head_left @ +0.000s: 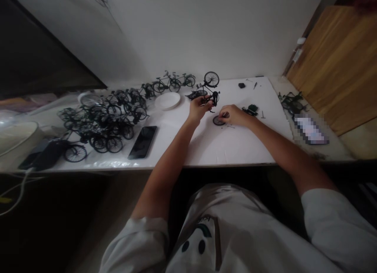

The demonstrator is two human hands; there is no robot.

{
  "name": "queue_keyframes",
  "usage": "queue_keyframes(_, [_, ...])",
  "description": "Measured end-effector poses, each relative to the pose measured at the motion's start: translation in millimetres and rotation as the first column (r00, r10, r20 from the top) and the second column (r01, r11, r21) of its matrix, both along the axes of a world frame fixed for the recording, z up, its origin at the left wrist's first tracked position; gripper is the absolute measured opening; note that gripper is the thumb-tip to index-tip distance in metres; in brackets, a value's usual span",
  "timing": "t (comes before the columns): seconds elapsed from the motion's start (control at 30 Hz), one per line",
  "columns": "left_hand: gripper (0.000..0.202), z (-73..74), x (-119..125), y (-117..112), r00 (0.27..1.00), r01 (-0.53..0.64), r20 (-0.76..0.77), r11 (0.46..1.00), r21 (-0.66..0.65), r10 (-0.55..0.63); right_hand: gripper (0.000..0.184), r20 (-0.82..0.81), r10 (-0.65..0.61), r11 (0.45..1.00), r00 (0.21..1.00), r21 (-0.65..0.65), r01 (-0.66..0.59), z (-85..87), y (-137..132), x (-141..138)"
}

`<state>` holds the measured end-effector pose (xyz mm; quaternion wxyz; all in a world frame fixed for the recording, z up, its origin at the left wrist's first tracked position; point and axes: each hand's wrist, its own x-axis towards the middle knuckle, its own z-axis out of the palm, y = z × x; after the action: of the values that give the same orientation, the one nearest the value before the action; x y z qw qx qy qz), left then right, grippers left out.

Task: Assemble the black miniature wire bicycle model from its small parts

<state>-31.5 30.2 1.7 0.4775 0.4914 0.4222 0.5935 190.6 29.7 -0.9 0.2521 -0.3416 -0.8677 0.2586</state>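
My left hand (198, 108) is closed around the frame of a small black model bicycle (209, 90), held tilted above the white table (224, 145) with one wheel (211, 79) up in the air. My right hand (234, 115) rests on the table just to the right, fingers pinched on a loose black wheel (218, 121) lying flat. A few small pins lie beside that wheel.
Several finished model bicycles (103, 120) crowd the table's left half, with more in a row at the back (172, 83). A white dish (167, 100), a dark phone (143, 141), small black parts (251, 109) and another phone (311, 129) at right also lie there.
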Motion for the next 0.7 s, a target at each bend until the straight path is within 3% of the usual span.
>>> queue_keyframes(0.37, [0.032,1.3,0.1,-1.1,1.000,0.015,0.005,1.000,-0.001,-0.015,0.009,0.001,0.012,0.999,1.000,-0.047,-0.012,3.4,3.4,4.1])
queue_keyframes(0.7, [0.035,2.2,3.5,-2.8,1.000,0.003,0.018,0.999,-0.036,-0.002,0.001,0.173,0.024,0.989,0.985,0.136,-0.048,8.0,5.1,2.5])
